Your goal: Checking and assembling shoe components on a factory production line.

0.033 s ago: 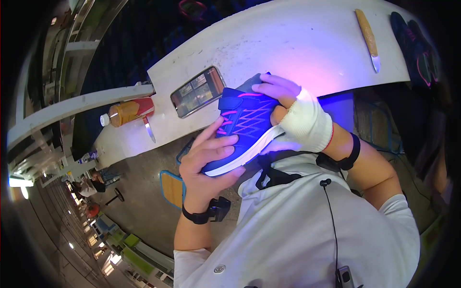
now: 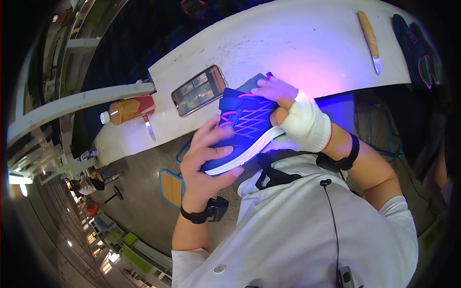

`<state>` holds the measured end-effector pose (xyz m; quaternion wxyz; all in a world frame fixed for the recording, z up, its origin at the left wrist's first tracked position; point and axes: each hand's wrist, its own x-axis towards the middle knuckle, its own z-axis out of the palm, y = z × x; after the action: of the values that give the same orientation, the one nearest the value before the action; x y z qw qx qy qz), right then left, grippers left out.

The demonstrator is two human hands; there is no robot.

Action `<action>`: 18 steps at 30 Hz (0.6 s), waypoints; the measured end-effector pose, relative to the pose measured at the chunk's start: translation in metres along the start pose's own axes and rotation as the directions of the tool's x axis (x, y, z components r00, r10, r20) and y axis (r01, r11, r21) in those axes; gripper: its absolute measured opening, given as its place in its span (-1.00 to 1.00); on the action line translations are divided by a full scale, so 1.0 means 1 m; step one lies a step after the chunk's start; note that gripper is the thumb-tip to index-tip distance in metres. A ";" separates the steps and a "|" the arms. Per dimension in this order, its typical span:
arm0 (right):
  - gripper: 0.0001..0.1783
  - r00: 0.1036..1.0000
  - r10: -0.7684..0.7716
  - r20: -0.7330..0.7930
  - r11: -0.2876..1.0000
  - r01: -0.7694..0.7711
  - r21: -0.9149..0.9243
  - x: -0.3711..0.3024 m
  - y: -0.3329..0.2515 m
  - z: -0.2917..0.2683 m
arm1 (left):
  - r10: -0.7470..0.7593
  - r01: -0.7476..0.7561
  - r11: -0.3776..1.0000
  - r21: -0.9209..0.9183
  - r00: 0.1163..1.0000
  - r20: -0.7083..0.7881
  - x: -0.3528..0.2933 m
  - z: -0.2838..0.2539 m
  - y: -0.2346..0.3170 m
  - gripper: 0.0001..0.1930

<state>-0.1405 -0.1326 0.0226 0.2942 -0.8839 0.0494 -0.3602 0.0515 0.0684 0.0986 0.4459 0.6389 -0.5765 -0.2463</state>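
Observation:
A dark blue sneaker [image 2: 247, 125] with pink laces and a white sole is held in front of my chest, just off the table's near edge. My left hand [image 2: 204, 158] grips its toe end, thumb on the sole; its upper fingers are smeared by motion over the laces. My right hand [image 2: 293, 113], in a white fingerless glove [image 2: 309, 122], holds the heel end, with some fingers by the shoe's opening and tongue. The sole's underside is hidden.
On the white table [image 2: 269, 33] lie a phone [image 2: 199, 91], an orange drink bottle [image 2: 129, 110], a small blade [image 2: 150, 128] and a wooden-handled knife [image 2: 369, 38]. More dark shoes [image 2: 415, 53] stand at the far right. A stool [image 2: 171, 187] is below the table.
The upper fingers of my left hand have lifted a little off the laces. The sneaker stays almost in place.

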 end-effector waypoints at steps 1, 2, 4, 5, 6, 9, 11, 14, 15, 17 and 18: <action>-0.49 0.999 -0.029 0.013 0.999 0.029 0.039 0.000 0.001 0.003 | -0.004 0.004 1.000 0.002 1.000 -0.010 -0.002 -0.004 0.002 -0.44; -0.57 0.999 -0.001 0.042 0.996 -0.003 0.094 0.001 -0.002 0.005 | -0.179 0.181 0.982 -0.046 0.983 0.044 -0.002 -0.008 0.005 -0.31; -0.60 0.998 -0.052 0.044 0.998 0.050 0.050 0.000 -0.002 0.010 | -0.396 0.402 0.912 -0.078 0.914 0.086 0.002 -0.005 0.013 0.05; -0.64 0.995 -0.094 0.040 0.996 0.094 -0.001 -0.001 -0.002 0.014 | -0.402 0.407 0.910 -0.081 0.912 0.076 0.006 -0.004 0.017 0.05; -0.64 0.994 -0.102 0.046 0.995 0.102 0.007 -0.001 -0.005 0.017 | -0.502 0.495 0.865 0.082 0.857 0.118 0.010 -0.003 0.021 0.08; -0.70 0.971 0.227 0.071 0.963 -0.235 0.130 -0.004 -0.009 0.027 | -0.587 0.513 0.770 0.379 0.802 0.108 0.015 0.008 0.017 0.11; -0.73 0.998 -0.069 0.003 0.998 0.069 -0.001 -0.007 -0.004 0.029 | -0.590 0.506 0.728 0.463 0.806 0.045 0.018 0.014 0.018 0.08; -0.74 0.994 -0.112 -0.009 0.994 0.112 0.010 -0.005 -0.003 0.029 | -0.565 0.516 0.728 0.451 0.824 -0.032 0.012 0.021 0.020 0.06; -0.74 0.991 -0.135 -0.008 0.991 0.135 0.020 -0.005 -0.002 0.029 | -0.564 0.525 0.722 0.451 0.824 -0.057 0.013 0.023 0.024 0.06; -0.70 0.993 -0.110 -0.041 0.994 0.110 0.003 -0.012 -0.003 0.031 | -0.600 0.525 0.652 0.547 0.798 -0.050 0.016 0.025 0.030 -0.01; -0.62 0.995 -0.091 -0.049 0.996 0.092 0.011 -0.018 -0.002 0.032 | -0.568 0.494 0.705 0.508 0.823 -0.011 0.019 0.021 0.029 0.07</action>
<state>-0.1324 -0.1099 -0.0053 0.2821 -0.8742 0.0134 -0.3949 0.0231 0.0460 0.1176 0.1353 0.8492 -0.4414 -0.2563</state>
